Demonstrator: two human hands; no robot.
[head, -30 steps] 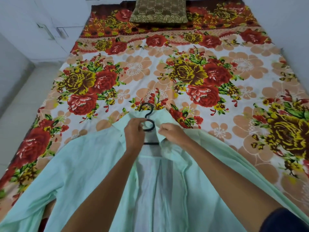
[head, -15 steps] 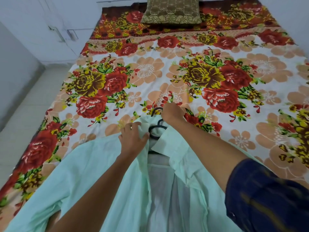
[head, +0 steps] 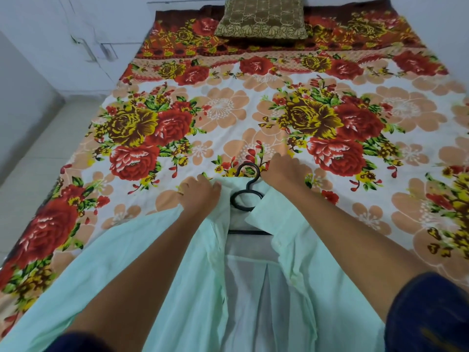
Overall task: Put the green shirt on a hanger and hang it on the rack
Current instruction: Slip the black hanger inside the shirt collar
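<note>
**Green shirt on the hanger, collar being settled**

Green shirt (head: 177,262) lies open on the bed (head: 228,118) with the black hanger (head: 247,196) inside its neck, hook poking out past the collar; a second ago both your hands worked at the hanger's neck, now they have spread apart; your left hand (head: 200,194) pinches the left collar edge; your right hand (head: 284,168) rests beside the hook, its fingers curled out of sight, so whether they grasp cloth I cannot tell; lifting comes next, I judge; no writing or label is readable.

No readable text, labels, brands or numbers showed anywhere; bedsheet (head: 228,118) and pillow (head: 262,21) carried patterns only.
</note>
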